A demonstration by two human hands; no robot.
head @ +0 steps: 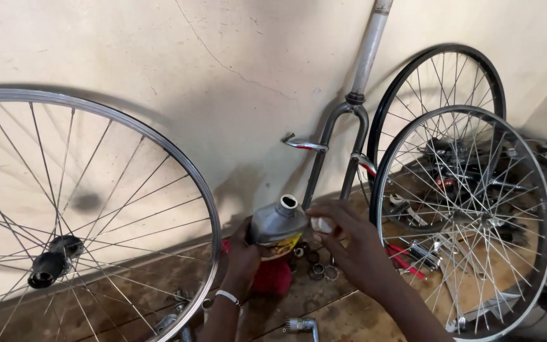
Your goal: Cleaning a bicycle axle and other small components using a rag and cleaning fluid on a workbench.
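From the head camera, the left hand (243, 256) grips a grey bottle (278, 221) with its neck open, held above the wooden bench (324, 316) between 2 groups of spoked wheels. The right hand (349, 244) pinches a small white cap (321, 224) beside the bottle's shoulder, near a bicycle fork (343, 145) leaning on the wall.

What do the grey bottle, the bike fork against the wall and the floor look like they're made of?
Grey bottle: probably plastic, with a matte moulded body and an open neck, gripped by the left hand.
Bike fork: metal, judging by its dull grey painted tubes.
Floor: wood planks, worn brown and scuffed, with visible grain and seams.
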